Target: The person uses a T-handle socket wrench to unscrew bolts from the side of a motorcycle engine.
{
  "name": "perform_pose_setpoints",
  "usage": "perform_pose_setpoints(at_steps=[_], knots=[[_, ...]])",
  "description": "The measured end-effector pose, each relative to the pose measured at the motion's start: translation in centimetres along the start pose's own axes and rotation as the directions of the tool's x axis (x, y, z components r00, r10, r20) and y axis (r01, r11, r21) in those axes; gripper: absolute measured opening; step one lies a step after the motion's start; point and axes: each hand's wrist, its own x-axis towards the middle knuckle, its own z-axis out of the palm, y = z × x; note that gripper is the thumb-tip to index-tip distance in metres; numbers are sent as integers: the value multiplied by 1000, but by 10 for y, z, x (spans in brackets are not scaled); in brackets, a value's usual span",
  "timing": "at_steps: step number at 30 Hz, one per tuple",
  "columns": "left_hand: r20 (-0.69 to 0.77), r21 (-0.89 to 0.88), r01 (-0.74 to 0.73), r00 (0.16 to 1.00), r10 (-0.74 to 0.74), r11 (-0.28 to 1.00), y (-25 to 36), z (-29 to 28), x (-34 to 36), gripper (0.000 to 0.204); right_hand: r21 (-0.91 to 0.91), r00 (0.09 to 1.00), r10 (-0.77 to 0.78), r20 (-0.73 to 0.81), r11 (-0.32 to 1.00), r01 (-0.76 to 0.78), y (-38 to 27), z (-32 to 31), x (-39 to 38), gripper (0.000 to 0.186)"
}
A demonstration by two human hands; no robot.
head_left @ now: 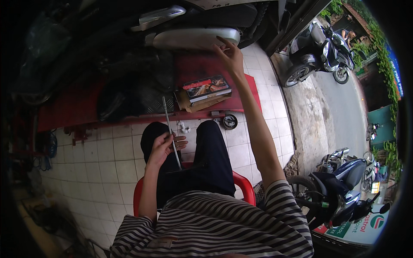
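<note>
My left hand (162,148) holds a long, thin metal socket wrench (168,117) above my lap. Its thumb lies against the shaft and the other fingers extend past it. The far end of the wrench points toward the red lift platform. My right hand (230,53) reaches far forward, at the rear end of a motorbike's silver exhaust muffler (193,38). Its index finger and thumb are apart, with nothing clearly seen between them; whether they touch the muffler I cannot tell.
On the red platform (249,88) a printed box (207,88) rests on cardboard. A round dish of small parts (230,121) and white crumpled scraps (184,127) lie on the tiled floor. I sit on a red chair (244,187). Parked motorbikes (340,185) stand at the right.
</note>
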Motion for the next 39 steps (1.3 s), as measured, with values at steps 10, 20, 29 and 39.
perform_pose_setpoints(at_steps=[10, 20, 29, 39], knots=[[12, 102, 51, 999, -53, 994, -34, -83, -26, 16, -213, 893, 70, -444, 960, -181, -1, 86, 66, 39], [36, 92, 31, 999, -34, 995, -38, -76, -14, 20, -51, 829, 120, -547, 983, -175, 0, 75, 51, 30], [26, 89, 32, 999, -35, 996, -38, -75, -15, 19, 383, 885, 466, -17, 820, -425, 67, 75, -184, 30], [28, 154, 51, 998, -56, 987, -40, -65, -7, 17, 105, 908, 418, 18, 903, -417, 119, 96, -197, 31]])
